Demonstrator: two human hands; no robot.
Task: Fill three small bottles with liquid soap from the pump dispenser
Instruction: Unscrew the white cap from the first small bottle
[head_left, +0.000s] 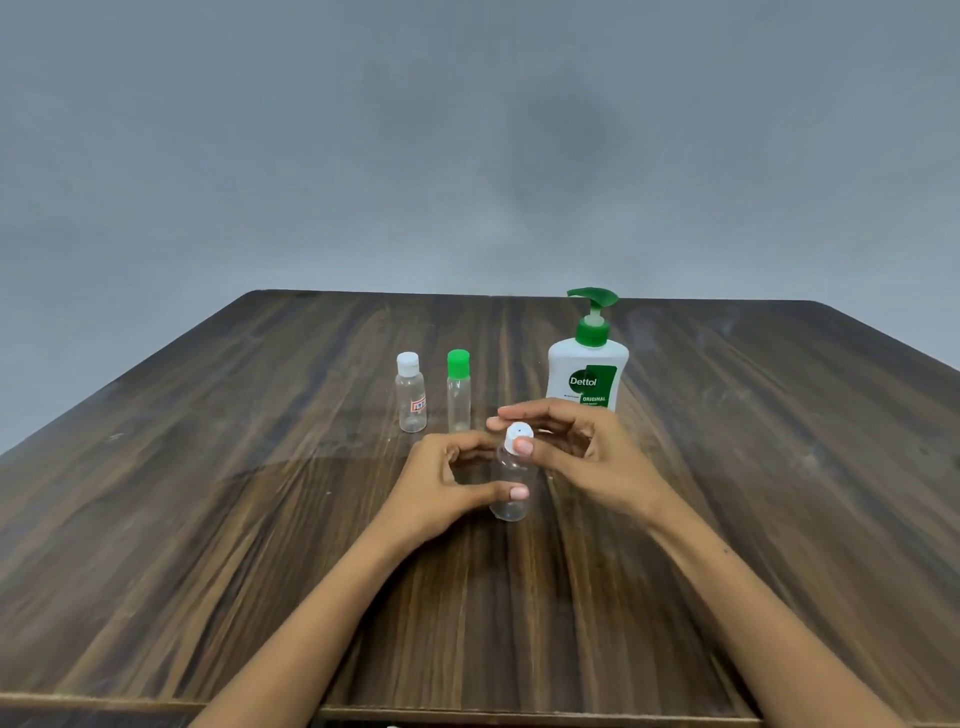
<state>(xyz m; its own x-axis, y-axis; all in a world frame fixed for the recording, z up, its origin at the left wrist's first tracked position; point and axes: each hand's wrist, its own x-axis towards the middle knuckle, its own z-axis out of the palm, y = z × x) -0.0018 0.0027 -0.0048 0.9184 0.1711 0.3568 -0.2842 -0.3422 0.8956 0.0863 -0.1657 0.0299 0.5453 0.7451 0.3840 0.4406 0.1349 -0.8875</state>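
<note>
Nearest the camera, two bare forearms reach over the dark wood-grain table (208, 519). The left hand (447, 483) curls around the body of a small clear bottle (510, 488), thumb pressed on its front. The right hand (576, 452) pinches the white cap (518, 434) between thumb and fingers. The bottle stands in the middle of the table and looks empty.

It is thin transparent plastic, round and smooth, so I judge it very light, easy to tip and a little slippery. Holding low on the body while turning the cap seems best.

Behind stand a white-capped bottle (411, 395) with a small label and a slim green-capped bottle (458, 395), both clear. The pump dispenser (587, 364), white with a green pump, is to the right.
</note>
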